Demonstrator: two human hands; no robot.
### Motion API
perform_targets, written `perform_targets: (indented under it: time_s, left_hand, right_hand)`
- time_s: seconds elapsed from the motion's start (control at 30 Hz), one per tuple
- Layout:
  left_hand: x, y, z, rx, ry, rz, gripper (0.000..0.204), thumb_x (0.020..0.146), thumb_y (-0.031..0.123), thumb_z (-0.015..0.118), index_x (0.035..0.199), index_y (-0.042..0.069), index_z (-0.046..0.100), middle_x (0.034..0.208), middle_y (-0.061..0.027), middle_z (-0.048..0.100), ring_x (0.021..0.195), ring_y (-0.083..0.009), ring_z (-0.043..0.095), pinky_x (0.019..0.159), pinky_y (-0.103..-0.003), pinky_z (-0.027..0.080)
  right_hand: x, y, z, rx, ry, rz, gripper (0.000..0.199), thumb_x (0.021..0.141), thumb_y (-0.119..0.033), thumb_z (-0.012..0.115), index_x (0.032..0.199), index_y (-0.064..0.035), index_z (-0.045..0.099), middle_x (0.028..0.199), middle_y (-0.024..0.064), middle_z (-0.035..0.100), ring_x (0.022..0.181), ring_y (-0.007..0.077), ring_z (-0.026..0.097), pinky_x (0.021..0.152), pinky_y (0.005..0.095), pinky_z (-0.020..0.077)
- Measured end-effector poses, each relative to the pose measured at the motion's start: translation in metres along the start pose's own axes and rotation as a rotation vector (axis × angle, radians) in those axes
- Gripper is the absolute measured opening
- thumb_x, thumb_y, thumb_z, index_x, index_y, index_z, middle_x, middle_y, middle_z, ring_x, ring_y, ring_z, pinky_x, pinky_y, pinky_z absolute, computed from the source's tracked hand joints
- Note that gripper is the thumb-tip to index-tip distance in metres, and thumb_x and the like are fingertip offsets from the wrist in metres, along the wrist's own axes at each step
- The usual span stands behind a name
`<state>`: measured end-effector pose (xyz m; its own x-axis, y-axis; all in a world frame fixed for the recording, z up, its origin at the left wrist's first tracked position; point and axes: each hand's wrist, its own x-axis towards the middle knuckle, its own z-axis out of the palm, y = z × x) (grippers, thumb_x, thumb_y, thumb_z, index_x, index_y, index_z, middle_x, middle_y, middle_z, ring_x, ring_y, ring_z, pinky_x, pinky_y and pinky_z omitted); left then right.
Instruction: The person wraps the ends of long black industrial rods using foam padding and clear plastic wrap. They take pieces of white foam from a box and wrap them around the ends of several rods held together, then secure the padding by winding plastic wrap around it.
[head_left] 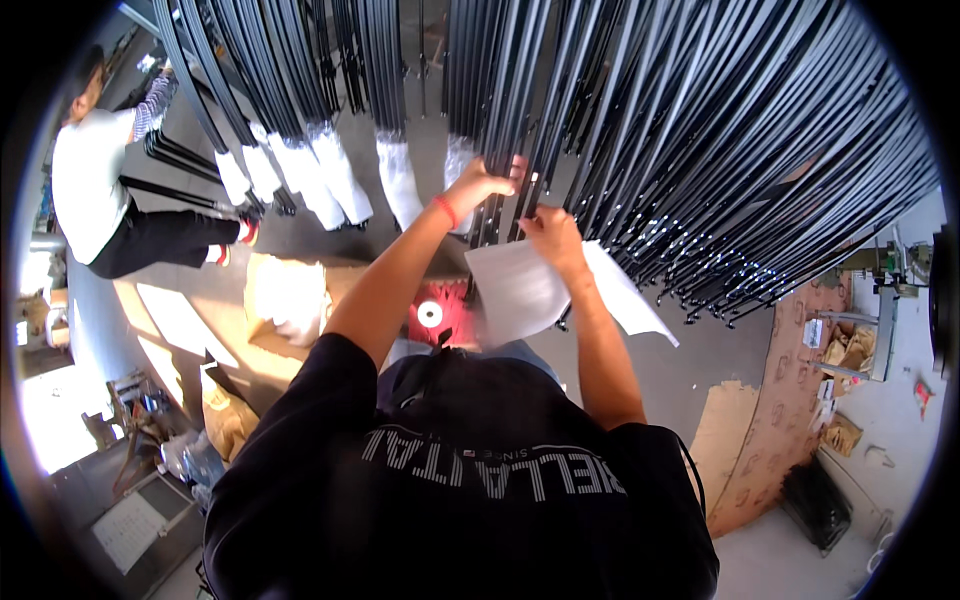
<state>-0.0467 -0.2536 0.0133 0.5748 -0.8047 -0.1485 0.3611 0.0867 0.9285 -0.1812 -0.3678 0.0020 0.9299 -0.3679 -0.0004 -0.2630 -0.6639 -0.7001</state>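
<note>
Long thin black rods (pixel 508 90) hang in a bundle in front of me. My left hand (pixel 487 183), with a red band at the wrist, is closed around some of them near their lower ends. Just to the right and lower, my right hand (pixel 555 237) is closed, its fingers against the rods' lower ends. A thin white sheet (pixel 520 290) spreads out on both sides of my right wrist and appears gripped in that hand. Its upper edge is partly hidden by the hand. Several bundles to the left have white wraps (pixel 398 185) around their lower ends.
A dense mass of black rods (pixel 740 150) fills the right side. An open cardboard box (pixel 270 335) and a red object with a white disc (pixel 445 318) stand below my left forearm. Another person (pixel 95 180) works at the far left. A cardboard sheet (pixel 725 430) lies at right.
</note>
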Motion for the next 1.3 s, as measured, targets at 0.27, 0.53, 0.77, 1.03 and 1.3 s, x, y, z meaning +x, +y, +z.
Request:
perform_targets:
  time_s: [0.27, 0.53, 0.77, 1.03, 1.3]
  left_hand:
    - [0.002, -0.040, -0.012, 0.314, -0.092, 0.028, 0.023, 0.061, 0.017, 0.071, 0.074, 0.003, 0.059, 0.069, -0.0015, 0.058, 0.066, -0.0099, 0.053, 0.061, -0.024, 0.041]
    - [0.017, -0.051, -0.019, 0.379, -0.116, 0.101, 0.021, 0.065, 0.014, 0.070, 0.078, 0.002, 0.059, 0.070, -0.0031, 0.059, 0.067, -0.0103, 0.053, 0.062, -0.024, 0.041]
    - [0.010, -0.048, -0.028, 0.233, -0.109, 0.030, 0.025, 0.063, 0.015, 0.071, 0.081, 0.002, 0.059, 0.075, -0.0015, 0.059, 0.072, -0.0100, 0.055, 0.068, -0.024, 0.043]
    - [-0.047, -0.001, -0.031, -0.063, -0.245, -0.136, 0.027, 0.068, 0.012, 0.071, 0.086, 0.004, 0.052, 0.077, -0.0067, 0.060, 0.074, -0.0149, 0.061, 0.068, -0.028, 0.049]
    - [-0.092, 0.015, -0.005, -0.016, -0.082, -0.084, 0.022, 0.070, 0.011, 0.068, 0.083, 0.001, 0.054, 0.073, -0.0046, 0.057, 0.068, -0.0125, 0.057, 0.064, -0.025, 0.046]
  right_hand:
    - [0.005, -0.006, -0.016, -0.040, -0.178, 0.052, 0.017, 0.074, -0.016, 0.059, 0.079, 0.0001, 0.058, 0.069, 0.0168, 0.060, 0.067, 0.0303, 0.061, 0.057, 0.0346, 0.0452]
    - [0.000, 0.000, -0.040, 0.082, -0.342, 0.085, 0.017, 0.076, -0.007, 0.056, 0.091, -0.0022, 0.060, 0.061, 0.0052, 0.053, 0.053, 0.0095, 0.044, 0.052, 0.0253, 0.0387]
    - [-0.009, 0.003, -0.038, 0.039, -0.198, 0.070, 0.012, 0.075, -0.007, 0.060, 0.085, -0.0005, 0.061, 0.059, 0.0036, 0.054, 0.054, 0.0093, 0.047, 0.052, 0.0242, 0.0404]
    - [-0.003, 0.039, -0.025, -0.293, 0.040, 0.116, 0.027, 0.079, -0.027, 0.055, 0.073, -0.0007, 0.054, 0.064, 0.0192, 0.057, 0.064, 0.0386, 0.057, 0.056, 0.0428, 0.0468]
    - [0.022, 0.046, -0.013, -0.210, 0.144, 0.298, 0.024, 0.074, -0.029, 0.059, 0.080, -0.0050, 0.060, 0.075, 0.0171, 0.061, 0.075, 0.0354, 0.059, 0.066, 0.0411, 0.0477]
